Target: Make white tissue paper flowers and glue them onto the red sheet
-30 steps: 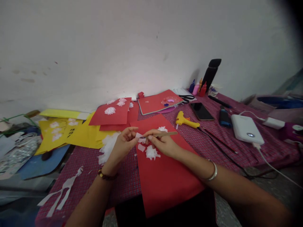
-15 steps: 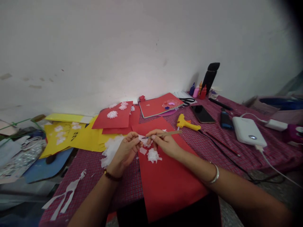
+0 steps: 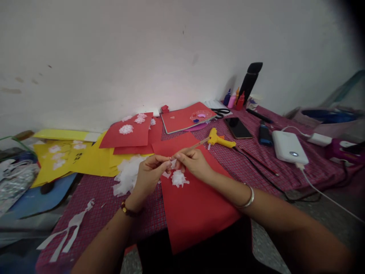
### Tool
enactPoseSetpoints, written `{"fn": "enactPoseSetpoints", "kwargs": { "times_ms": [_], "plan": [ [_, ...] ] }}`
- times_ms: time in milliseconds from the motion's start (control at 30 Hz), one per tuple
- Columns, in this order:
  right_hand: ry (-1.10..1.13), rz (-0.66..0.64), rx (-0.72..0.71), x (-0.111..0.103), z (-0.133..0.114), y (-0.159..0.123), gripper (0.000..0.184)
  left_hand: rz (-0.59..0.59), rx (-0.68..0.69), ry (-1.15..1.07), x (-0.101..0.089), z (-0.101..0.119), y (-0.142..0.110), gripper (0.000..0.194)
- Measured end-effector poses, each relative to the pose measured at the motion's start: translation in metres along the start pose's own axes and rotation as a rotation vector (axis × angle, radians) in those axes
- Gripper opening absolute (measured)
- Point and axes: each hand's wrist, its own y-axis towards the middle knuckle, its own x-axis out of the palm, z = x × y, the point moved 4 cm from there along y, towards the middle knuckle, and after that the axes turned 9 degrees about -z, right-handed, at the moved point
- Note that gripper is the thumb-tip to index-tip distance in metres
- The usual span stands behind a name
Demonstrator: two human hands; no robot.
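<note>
Over a red paper sheet [image 3: 199, 213] my two hands meet at the fingertips. My left hand [image 3: 148, 175] is closed in a pinch on a small piece of white paper [image 3: 173, 164]. A slim, tan-handled paintbrush [image 3: 199, 143] is gripped in my right hand [image 3: 196, 163], its handle slanting up to the right; its tip is hidden by the fingers at the paper. Just below the hands, a ruffled white paper flower [image 3: 179, 178] lies on the red sheet. Beside my left hand is a heap of white paper pieces [image 3: 125, 173].
A yellow glue gun [image 3: 221, 139] with a black cord lies right of the red sheet. Farther right are a phone [image 3: 238, 127] and a white power bank [image 3: 289, 146]. Red cards with white flowers [image 3: 134, 135] and yellow sheets [image 3: 97, 161] lie left; white paper strips [image 3: 70, 228] lie near the front.
My fingertips have drawn closer together, and the brush tip seen between them before is now hidden. The whole view has shifted slightly, so things appear farther left and higher.
</note>
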Motion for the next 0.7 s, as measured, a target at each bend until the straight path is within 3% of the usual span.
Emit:
{"fn": "enactPoseSetpoints", "kwargs": {
  "times_ms": [100, 267, 333, 433, 533, 633, 700],
  "plan": [
    [0.016, -0.025, -0.004, -0.001, -0.005, 0.000, 0.031, -0.049, -0.060, -0.084, 0.000, 0.001, 0.000, 0.010],
    [0.112, -0.129, -0.009, -0.001, -0.011, 0.001, 0.022, -0.148, -0.300, -0.293, -0.003, -0.008, 0.002, 0.018],
    [0.156, -0.115, 0.011, -0.001, -0.007, 0.002, 0.018, -0.139, -0.299, -0.279, -0.003, -0.011, 0.002, 0.018],
    [0.307, -0.033, 0.069, -0.001, 0.006, 0.003, 0.022, -0.059, -0.144, -0.054, -0.002, -0.008, 0.000, 0.017],
    [0.518, -0.048, 0.234, 0.002, 0.020, 0.003, 0.029, -0.054, 0.073, 0.326, 0.004, 0.001, -0.004, 0.020],
    [0.653, -0.052, 0.339, -0.003, 0.023, 0.000, 0.029, -0.198, 0.139, 0.512, 0.008, 0.000, -0.006, 0.057],
    [0.659, -0.025, 0.341, -0.013, 0.018, -0.003, 0.026, -0.343, 0.087, 0.617, 0.010, -0.007, -0.005, 0.048]
  ]
}}
